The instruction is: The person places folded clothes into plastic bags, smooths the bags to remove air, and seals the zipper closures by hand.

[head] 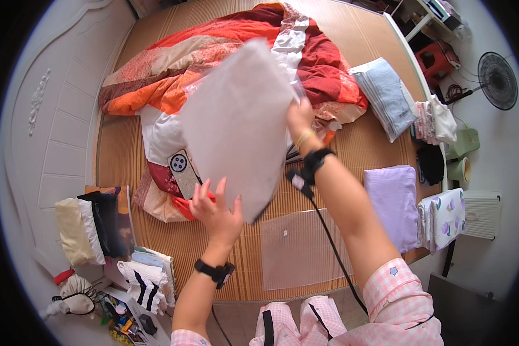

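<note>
My right hand (300, 119) grips the right edge of a flat, whitish frosted plastic bag (238, 116), which is raised and tilted over the bed. Clear plastic shows along its edge by the fingers. My left hand (218, 212) has its fingers spread near the bag's lower left edge and holds nothing; whether a fingertip touches the bag I cannot tell. A smartphone (182, 173) in a patterned case lies just beyond the left fingers. On the bamboo mat (233, 277) another clear plastic bag (305, 255) lies flat. The raised bag hides part of the quilt behind it.
A rumpled red and orange patchwork quilt (328, 65) spreads across the far mat. Folded clothes (73, 231) and white garments (145, 281) lie at left. At right are a bagged blue fabric (385, 95), a lilac folded cloth (391, 203) and a fan (497, 80). A black cable (328, 235) crosses the mat.
</note>
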`<state>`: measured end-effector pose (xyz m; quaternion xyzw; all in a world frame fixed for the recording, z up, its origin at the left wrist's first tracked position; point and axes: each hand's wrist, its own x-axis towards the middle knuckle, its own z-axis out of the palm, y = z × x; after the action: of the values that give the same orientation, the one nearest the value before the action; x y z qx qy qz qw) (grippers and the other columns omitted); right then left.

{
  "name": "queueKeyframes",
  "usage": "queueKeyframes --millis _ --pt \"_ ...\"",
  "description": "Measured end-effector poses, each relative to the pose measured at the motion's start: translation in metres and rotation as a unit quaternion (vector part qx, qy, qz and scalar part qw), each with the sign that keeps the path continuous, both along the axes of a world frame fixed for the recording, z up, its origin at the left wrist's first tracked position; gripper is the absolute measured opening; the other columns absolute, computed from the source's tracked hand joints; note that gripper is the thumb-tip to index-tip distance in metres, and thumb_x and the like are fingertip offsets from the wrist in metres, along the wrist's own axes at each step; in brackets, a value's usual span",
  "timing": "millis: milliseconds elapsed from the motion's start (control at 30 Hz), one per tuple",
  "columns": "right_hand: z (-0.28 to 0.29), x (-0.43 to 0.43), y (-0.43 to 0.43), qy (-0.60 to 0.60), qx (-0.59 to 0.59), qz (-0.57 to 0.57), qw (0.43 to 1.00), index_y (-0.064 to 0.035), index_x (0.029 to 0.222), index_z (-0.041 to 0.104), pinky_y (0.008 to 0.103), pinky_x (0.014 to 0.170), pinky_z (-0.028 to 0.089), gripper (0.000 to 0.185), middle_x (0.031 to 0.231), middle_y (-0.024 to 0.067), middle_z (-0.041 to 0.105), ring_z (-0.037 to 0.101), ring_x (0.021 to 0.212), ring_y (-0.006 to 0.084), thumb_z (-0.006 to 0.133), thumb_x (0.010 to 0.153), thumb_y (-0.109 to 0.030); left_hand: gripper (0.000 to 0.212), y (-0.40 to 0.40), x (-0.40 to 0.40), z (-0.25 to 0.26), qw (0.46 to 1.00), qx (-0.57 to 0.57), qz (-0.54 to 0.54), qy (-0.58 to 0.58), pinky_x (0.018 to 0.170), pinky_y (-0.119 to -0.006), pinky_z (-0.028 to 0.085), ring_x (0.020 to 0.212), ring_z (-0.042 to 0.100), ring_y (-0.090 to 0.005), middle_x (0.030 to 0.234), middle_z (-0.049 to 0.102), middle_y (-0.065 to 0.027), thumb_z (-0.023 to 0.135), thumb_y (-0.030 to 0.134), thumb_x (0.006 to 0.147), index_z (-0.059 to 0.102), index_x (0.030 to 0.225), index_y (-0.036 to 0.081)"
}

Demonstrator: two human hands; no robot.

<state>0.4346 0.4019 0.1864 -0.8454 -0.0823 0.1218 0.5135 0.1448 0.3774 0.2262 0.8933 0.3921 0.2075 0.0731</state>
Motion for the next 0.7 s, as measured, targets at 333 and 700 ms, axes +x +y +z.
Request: queueKeyframes --millis 333,700 --pt "-0.064 -0.037 -0.062 -0.311 -0.122 0.244 0.911 -0.0124 0.140 0.027 0.0569 0.106 0.020 0.067 0.148 0.0207 0.015 0.018 0.135 0.0410 0.059 0.081 -0.017 0.073 0.024 0.049 -0.141 0.915 -0.379 0.065 0.123 0.097 -0.072 0.017 0.136 0.005 -0.0456 0.151 0.006 -0.0104 0.058 0.041 0.084 0.017 0.144 0.034" --pt "-0.140 -0.132 -0.310 -0.114 -0.269 0.278 0.915 -0.0077 0.123 0.050 0.0569 0.108 0.017 0.048 0.143 0.0171 0.030 0.021 0.135 0.0367 0.063 0.077 -0.016 0.066 0.036 0.135 -0.199 0.983 -0.053 0.082 0.158 0.103 -0.060 0.024 0.135 0.023 -0.0367 0.146 0.028 -0.0145 0.052 0.043 0.087 0.026 0.143 0.021"
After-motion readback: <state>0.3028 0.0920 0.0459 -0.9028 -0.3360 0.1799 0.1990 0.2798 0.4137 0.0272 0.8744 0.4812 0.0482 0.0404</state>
